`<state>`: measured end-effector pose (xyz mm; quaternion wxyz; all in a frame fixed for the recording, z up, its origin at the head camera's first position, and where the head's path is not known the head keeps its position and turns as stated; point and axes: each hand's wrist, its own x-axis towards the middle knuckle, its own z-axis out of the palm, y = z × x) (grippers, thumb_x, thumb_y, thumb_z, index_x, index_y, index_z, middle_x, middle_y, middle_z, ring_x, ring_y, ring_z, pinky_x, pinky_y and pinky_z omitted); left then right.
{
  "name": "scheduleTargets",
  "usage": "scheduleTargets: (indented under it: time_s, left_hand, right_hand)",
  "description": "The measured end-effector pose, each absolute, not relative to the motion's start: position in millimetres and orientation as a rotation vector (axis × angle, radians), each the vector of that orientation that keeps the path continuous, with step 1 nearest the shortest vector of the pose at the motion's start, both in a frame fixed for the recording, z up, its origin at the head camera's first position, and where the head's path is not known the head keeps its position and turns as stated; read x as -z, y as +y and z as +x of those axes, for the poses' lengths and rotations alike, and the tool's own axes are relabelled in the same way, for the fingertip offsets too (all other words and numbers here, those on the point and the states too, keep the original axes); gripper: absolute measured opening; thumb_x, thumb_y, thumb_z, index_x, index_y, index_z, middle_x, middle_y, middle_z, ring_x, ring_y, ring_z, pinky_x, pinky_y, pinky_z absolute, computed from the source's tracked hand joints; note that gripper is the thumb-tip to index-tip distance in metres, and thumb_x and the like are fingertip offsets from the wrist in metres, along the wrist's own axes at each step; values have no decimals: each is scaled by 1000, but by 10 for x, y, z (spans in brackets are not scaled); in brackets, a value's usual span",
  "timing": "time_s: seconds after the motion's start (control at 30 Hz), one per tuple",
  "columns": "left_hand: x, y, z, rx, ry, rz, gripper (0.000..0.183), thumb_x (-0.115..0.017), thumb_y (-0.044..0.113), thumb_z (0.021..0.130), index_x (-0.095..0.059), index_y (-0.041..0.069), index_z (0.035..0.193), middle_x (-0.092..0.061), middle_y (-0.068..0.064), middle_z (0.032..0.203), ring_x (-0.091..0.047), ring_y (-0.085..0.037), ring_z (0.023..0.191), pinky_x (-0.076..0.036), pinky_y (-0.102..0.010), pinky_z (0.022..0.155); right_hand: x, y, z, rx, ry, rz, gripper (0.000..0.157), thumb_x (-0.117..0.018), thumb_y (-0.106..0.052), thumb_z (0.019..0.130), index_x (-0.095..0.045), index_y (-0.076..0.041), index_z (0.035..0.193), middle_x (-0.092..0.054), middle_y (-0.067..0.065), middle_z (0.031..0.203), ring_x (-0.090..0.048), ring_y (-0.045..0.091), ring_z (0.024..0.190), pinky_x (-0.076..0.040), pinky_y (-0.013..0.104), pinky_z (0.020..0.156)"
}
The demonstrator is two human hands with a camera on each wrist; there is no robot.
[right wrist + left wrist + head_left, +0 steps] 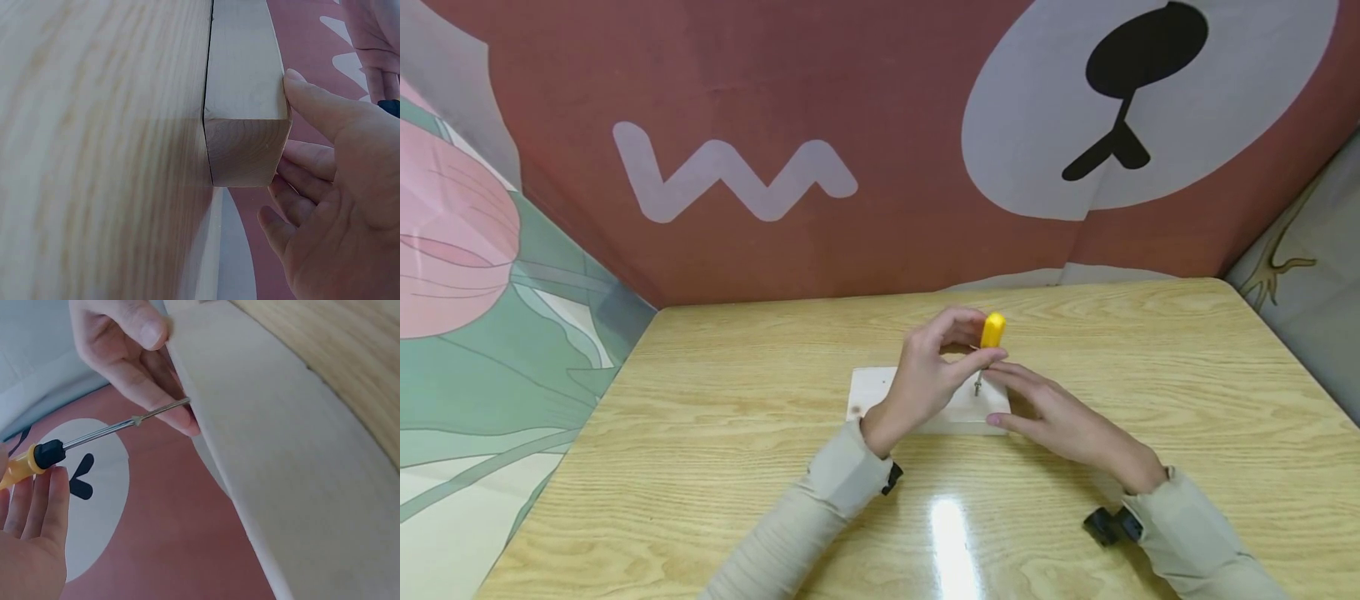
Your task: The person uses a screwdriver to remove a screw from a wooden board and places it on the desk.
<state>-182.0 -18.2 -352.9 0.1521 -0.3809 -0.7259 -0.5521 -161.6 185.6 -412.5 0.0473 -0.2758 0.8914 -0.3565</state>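
My left hand (925, 371) holds a screwdriver (992, 331) by its yellow handle. Its black collar and steel shaft show in the left wrist view. The shaft meets the head of a screw (164, 409), whose other end is at the top face of a pale wooden block (872, 392). The block lies flat on the table, partly hidden behind my left hand. At the block's right end my right hand (1060, 417) grips it, thumb on the near edge and fingers on the far side, as the right wrist view (350, 169) also shows.
The block rests on a wood-grain table (715, 467). Behind the table stands a reddish-brown backdrop (760, 258) with a cartoon face. Printed panels (460, 392) flank it at the sides. A dark wrist device (1108, 527) sits at the right cuff.
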Motion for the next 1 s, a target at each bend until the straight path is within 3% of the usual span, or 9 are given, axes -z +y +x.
scheduleTargets:
  time_s: [0.3,0.53,0.8,1.0]
  left_hand:
    - [3542,-218,-1796,1536,-2086,-1117,33,-64,3,95,-60,-5,126,-73,-18,106,-73,-23,94,-60,-20,81]
    - [3512,-223,-1787,1541,-2084,-1135,31,-65,2,94,-59,-6,123,-71,-21,114,-72,-27,103,-58,-20,90]
    - [3490,-211,-1802,1583,-2059,-1097,29,-73,1,87,-58,-4,111,-73,-20,102,-74,-26,91,-60,-21,83]
    - [3524,-201,-1800,1591,-2050,-1092,30,-73,1,88,-59,-4,114,-73,-20,103,-74,-26,93,-60,-22,86]
  right_hand:
    - [4114,1858,-1616,1081,2732,-862,65,-65,-37,96,-43,-5,148,-40,16,156,-37,38,144,-36,61,114]
    - [4112,1856,-1616,1081,2728,-857,65,-65,-36,96,-43,-4,149,-39,17,156,-37,39,144,-36,62,113]
    - [4098,1857,-1615,1076,2721,-845,68,-63,-38,97,-41,-1,149,-40,19,155,-37,40,144,-36,63,113]
    - [4101,1855,-1609,1076,2722,-849,67,-62,-38,97,-42,-1,149,-40,19,155,-37,41,143,-36,63,112]
